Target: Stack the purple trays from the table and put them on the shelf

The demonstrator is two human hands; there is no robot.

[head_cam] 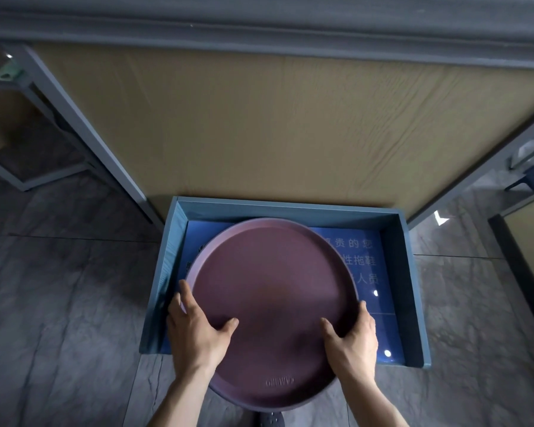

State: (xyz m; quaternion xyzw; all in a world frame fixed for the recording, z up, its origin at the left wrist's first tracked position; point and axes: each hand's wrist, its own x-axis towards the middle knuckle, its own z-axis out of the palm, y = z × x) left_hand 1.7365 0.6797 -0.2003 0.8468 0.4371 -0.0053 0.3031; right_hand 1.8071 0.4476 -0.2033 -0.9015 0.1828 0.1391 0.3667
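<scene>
Far left of the grip: grey metal frame [74, 118] running diagonally over dark stone-look floor tiles [59, 303]. Just outside the left hand: left wall of a blue open-top box shelf [167, 272], knuckles close against it, can't tell if touching.

Left hand [195, 331] clamped on the left rim of the purple tray [275, 303], thumb lying inside on the flat bottom, fingers wrapped over the edge and hidden underneath. Looks like one round tray from above; could be more stacked below, can't tell. Embossed lettering near the edge closest to the body, too blurry to read.

Tray tilted, far edge over the box interior, near edge hanging out past the box's open front, over the floor. Between the two hands: just bare tray bottom.

Right hand [352, 334] holding the opposite rim the same way, thumb inside, fingers curled under.

Right of that grip: blue sign with white Chinese characters [364, 260] lining the box floor, partly covered by the tray. Beyond the grip, up top: big tan wood-grain panel [290, 118].
</scene>
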